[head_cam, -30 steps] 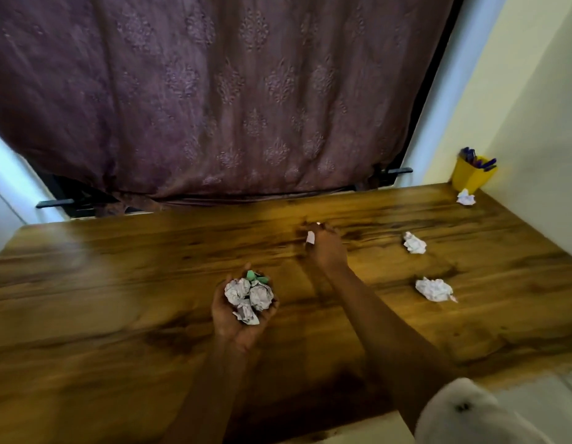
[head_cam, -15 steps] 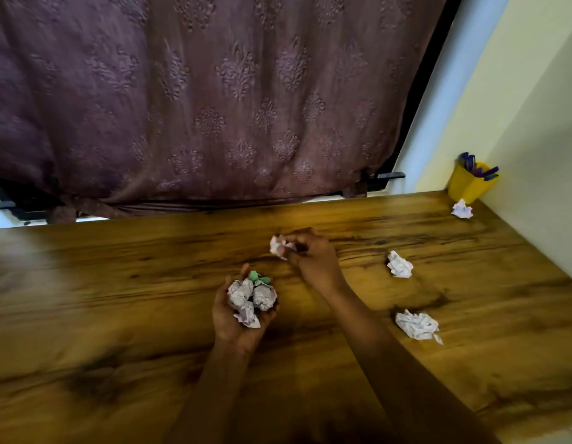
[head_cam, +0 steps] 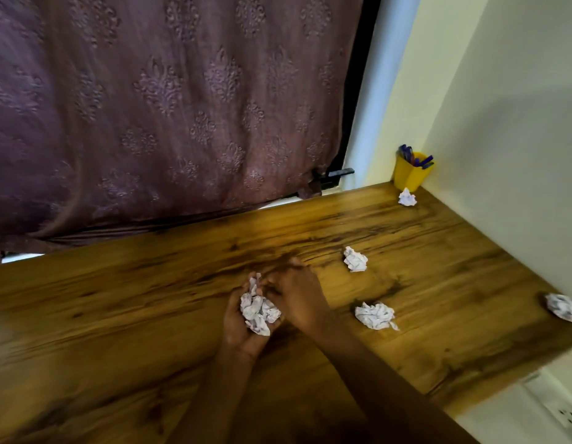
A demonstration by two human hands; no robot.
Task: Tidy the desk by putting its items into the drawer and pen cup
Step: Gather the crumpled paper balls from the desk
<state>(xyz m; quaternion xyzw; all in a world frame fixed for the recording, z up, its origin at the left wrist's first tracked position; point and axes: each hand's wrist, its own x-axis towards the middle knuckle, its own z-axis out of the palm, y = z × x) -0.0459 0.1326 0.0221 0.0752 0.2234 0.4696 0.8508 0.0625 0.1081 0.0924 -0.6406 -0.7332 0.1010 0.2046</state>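
Note:
My left hand (head_cam: 235, 331) is cupped palm-up over the desk's middle and holds a pile of crumpled paper balls (head_cam: 259, 312). My right hand (head_cam: 299, 296) lies right beside it, its curled fingertips pinching the topmost paper ball (head_cam: 254, 283) against the pile. More crumpled paper balls lie loose on the wooden desk (head_cam: 150, 315): one (head_cam: 355, 259) beyond my right hand, one (head_cam: 376, 315) to its right, one (head_cam: 561, 307) near the right edge. A yellow pen cup (head_cam: 411, 171) holding several pens stands in the far right corner, with another paper ball (head_cam: 407, 197) at its foot.
A purple patterned curtain (head_cam: 166, 107) hangs behind the desk's back edge. Pale walls close the right side. A wall socket (head_cam: 566, 418) sits below the desk's right front corner. No drawer is in view.
My right hand picked a paper ball off the desk and carried it back to the pile in my left hand. The view swung right, revealing a ball near the right edge.

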